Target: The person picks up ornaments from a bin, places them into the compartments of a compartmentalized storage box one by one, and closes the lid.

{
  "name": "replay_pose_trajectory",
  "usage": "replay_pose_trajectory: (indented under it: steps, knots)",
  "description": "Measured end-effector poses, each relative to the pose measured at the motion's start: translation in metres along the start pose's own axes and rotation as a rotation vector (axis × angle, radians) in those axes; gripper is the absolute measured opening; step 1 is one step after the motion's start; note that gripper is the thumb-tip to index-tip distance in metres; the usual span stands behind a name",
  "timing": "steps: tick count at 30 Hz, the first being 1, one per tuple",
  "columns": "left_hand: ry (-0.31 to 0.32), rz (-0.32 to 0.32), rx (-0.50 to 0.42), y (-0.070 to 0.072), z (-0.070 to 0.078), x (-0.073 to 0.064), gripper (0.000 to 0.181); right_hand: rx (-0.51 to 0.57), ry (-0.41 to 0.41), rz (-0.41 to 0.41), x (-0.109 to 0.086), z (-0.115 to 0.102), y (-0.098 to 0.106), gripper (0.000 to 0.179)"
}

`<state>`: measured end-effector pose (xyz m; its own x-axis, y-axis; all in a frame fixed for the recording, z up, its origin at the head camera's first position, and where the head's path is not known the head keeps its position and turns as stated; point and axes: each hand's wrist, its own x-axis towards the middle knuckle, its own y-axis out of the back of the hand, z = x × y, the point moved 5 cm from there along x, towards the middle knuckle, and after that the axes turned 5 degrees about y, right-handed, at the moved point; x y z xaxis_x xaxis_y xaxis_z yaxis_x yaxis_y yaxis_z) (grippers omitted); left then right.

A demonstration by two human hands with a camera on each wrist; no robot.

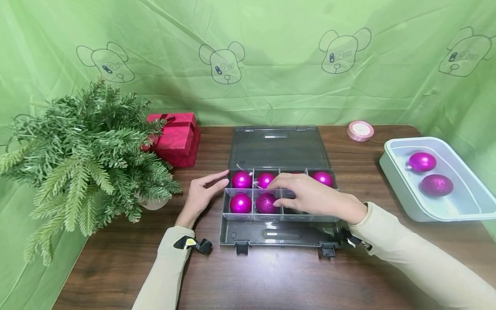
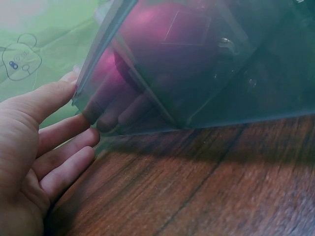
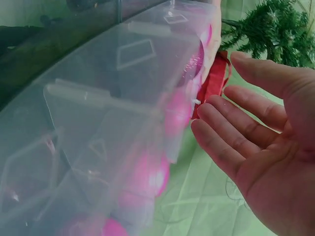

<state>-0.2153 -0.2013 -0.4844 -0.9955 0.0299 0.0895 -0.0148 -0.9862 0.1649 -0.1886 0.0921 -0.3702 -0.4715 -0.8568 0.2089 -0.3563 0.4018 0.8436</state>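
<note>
A dark, see-through compartment box (image 1: 280, 239) lies with its lid (image 1: 279, 148) laid back. Glossy magenta Christmas balls (image 1: 240, 203) sit in several compartments, and a glittery magenta ball (image 1: 265, 203) rests in a front one. My left hand (image 1: 200, 196) touches the box's left side with relaxed fingers; in the left wrist view the thumb (image 2: 56, 96) lies at the rim. Above the compartments, my right hand (image 1: 306, 194) has its thumb and fingers close over the glittery ball. The right wrist view shows those fingers (image 3: 236, 130) loosely extended, with nothing between them. The right hand hides some compartments.
On the right stands a pale tub (image 1: 403, 202) with a glossy ball (image 1: 422, 162) and a glittery ball (image 1: 437, 185) inside. A pink ribbon roll (image 1: 360, 131) lies at the back. An artificial fir tree (image 1: 89, 159) and a red gift box (image 1: 178, 140) stand at left.
</note>
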Motion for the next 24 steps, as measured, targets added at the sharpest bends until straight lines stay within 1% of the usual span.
replay_pose_trajectory:
  steps: [5, 12, 17, 24]
  knots:
    - [-0.003, -0.002, 0.002, 0.0, 0.0, 0.0, 0.031, -0.004, -0.037, 0.051, -0.009, 0.002, 0.016, 0.037]
    - [-0.001, -0.004, -0.001, 0.0, -0.001, 0.0, 0.032, -0.035, -0.095, 0.102, -0.029, 0.01, 0.041, 0.034]
    - [0.002, -0.006, -0.008, 0.0, -0.001, 0.0, 0.032, -0.093, -0.115, 0.143, -0.046, 0.013, 0.059, 0.034]
    - [0.006, 0.001, 0.002, 0.0, -0.001, -0.001, 0.032, -0.169, -0.147, 0.229, -0.074, 0.019, 0.083, 0.04]
